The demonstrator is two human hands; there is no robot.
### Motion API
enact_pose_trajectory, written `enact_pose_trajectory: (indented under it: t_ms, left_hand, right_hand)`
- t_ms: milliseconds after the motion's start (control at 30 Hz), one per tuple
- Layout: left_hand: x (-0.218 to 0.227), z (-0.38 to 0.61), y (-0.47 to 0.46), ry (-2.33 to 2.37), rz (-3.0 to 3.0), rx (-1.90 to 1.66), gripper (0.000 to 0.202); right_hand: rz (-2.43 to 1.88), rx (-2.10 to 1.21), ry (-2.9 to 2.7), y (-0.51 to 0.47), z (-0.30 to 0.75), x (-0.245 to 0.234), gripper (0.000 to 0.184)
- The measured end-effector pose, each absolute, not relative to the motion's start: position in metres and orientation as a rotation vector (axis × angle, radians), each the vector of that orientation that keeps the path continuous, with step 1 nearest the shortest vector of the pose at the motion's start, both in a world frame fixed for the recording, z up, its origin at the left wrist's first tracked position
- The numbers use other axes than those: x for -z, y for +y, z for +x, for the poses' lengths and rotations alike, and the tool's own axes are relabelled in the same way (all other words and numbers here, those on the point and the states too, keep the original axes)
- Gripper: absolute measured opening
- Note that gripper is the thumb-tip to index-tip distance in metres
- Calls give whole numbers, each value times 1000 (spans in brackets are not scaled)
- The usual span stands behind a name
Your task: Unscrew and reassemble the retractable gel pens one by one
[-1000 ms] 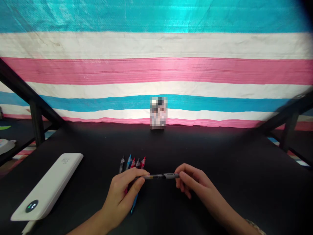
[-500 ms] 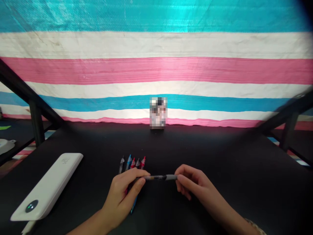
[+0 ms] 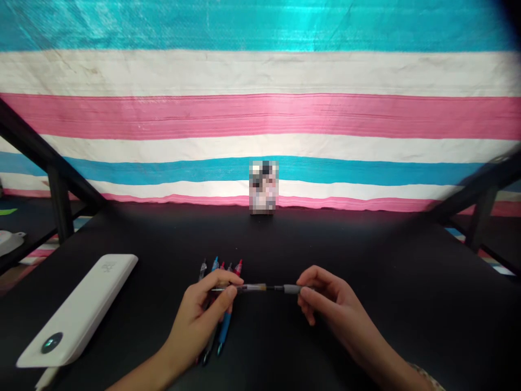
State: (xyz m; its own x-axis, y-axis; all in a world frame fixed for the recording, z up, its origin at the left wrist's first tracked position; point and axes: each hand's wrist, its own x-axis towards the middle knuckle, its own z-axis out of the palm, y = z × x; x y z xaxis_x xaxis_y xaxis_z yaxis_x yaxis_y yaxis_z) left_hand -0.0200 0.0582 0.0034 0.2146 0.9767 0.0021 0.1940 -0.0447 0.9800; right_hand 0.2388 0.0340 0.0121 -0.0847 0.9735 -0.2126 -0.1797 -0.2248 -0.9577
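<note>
My left hand [image 3: 203,312] pinches the clear barrel [image 3: 254,287] of a pen between thumb and fingers. Opposite it, my right hand [image 3: 325,298] is closed on the pen's grey grip section [image 3: 290,289]. A thin dark length [image 3: 277,289] bridges the gap between barrel and grip, and the pen lies level above the table. Beneath and behind my left hand are several pens side by side, among them a blue pen [image 3: 224,331] and a red-topped pen [image 3: 239,266]. That hand covers their middles.
On the left of the black table [image 3: 325,233] lies a white power bank [image 3: 81,309] with a cable at its near end. A small pixelated card [image 3: 264,187] stands at the back against a striped sheet [image 3: 260,117]. Black frame bars [image 3: 61,206] flank the table.
My hands have moved slightly apart and up. The grey grip has drawn away from the clear barrel, exposing the dark length between them. More of the pens underneath shows.
</note>
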Motion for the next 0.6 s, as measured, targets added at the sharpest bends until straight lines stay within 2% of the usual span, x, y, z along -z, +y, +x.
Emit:
enact_pose_trajectory:
  t_ms: [133, 600]
  left_hand:
    - [-8, -23, 60, 1211, 1345, -1017, 25]
    - [-4, -27, 63, 1170, 1301, -1101, 23]
  right_hand:
    - [-1150, -1424, -878, 33, 242, -9, 20]
    - [-1135, -1316, -761, 32, 243, -12, 24]
